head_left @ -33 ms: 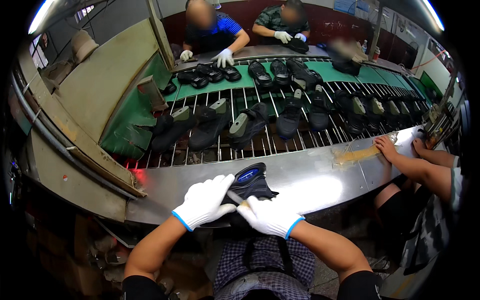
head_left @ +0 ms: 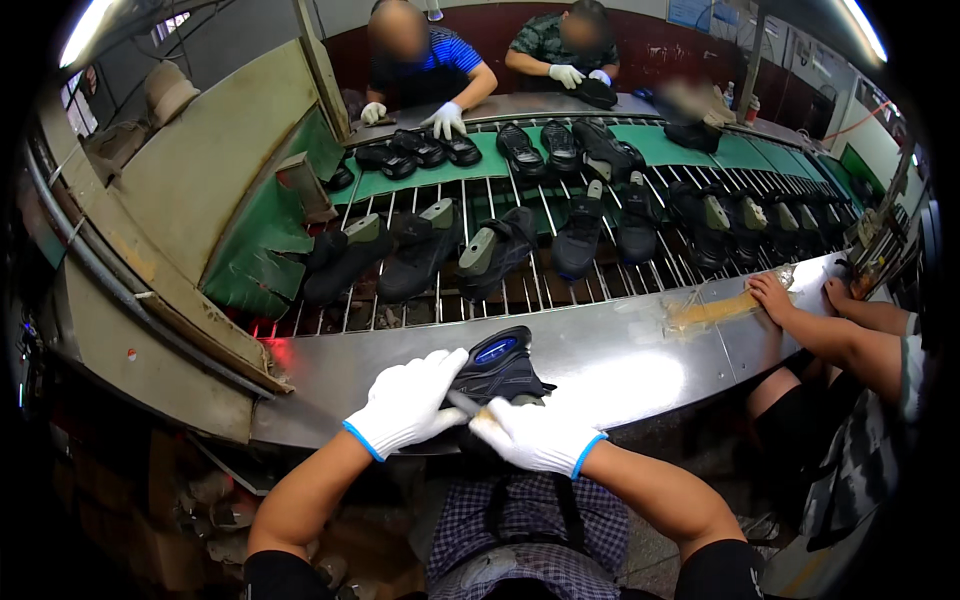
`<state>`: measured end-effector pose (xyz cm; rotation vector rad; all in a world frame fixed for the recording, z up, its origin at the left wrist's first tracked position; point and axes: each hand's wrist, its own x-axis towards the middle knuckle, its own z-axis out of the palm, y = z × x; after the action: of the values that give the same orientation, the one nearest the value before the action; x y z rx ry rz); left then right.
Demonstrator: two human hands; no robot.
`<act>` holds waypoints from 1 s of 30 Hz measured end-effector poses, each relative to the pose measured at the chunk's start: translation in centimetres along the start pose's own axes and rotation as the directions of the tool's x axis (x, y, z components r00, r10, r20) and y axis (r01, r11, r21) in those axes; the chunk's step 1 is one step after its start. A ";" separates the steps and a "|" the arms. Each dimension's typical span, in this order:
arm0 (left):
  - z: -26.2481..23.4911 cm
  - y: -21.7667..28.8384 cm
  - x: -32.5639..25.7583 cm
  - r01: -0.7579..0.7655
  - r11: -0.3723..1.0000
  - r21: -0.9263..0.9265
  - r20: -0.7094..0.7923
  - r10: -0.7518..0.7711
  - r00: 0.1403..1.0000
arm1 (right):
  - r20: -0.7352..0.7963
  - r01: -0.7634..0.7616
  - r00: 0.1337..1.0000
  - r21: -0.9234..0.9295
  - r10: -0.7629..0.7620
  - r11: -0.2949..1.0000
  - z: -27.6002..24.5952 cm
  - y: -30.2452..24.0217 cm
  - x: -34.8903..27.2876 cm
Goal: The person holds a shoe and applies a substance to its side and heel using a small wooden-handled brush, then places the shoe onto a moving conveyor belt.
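Shiny metal bench (head_left: pixel 620 375) curves before a rack of rods (head_left: pixel 546 290) lined with dark shoes (head_left: pixel 578 235), two gloved co-workers (head_left: pixel 430 75) beyond; both forearms (head_left: pixel 305 480) angle inward from below — left hand (head_left: pixel 402 402), its grip clasping a black shoe (head_left: pixel 497 375) at the bench's near edge; right hand (head_left: pixel 535 432), its grip pinching a thin tool (head_left: pixel 464 402) beside it.

Each grip wears a white glove with a fabric look: the left glove (head_left: pixel 405 400) and the right glove (head_left: pixel 540 433) match, both edged at the wrist with a narrow bright-blue cuff band. The forearms are bare from there to the black sleeves, the left sleeve (head_left: pixel 285 574) plain where it shows, the right sleeve (head_left: pixel 718 572) bearing a small pale mark near its outer side. A dark purplish checked cloth (head_left: pixel 602 515) with pale lines covers the front, with two black straps (head_left: pixel 570 510) and a pale blotch (head_left: pixel 487 568) low down.
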<state>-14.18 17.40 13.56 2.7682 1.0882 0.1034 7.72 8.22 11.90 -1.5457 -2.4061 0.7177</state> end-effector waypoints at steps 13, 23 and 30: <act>8.5 -2.1 -11.2 0.317 0.658 -0.683 -0.266 -0.628 0.732 | -0.612 -0.156 0.788 -0.106 0.060 0.982 -1.7 10.7 1.1; 9.0 -5.1 -6.1 0.054 0.154 -0.987 -0.048 -0.591 0.805 | 0.159 -0.371 0.927 0.519 0.339 0.770 3.1 2.3 -4.7; 10.2 5.0 -1.1 0.200 -0.063 -0.978 0.209 -0.365 0.907 | 0.138 -0.332 0.880 0.863 0.454 0.381 7.6 1.8 -12.0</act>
<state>-10.31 11.75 4.47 1.1113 0.9419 0.7062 11.31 -4.18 5.59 -1.5431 -1.1004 1.5684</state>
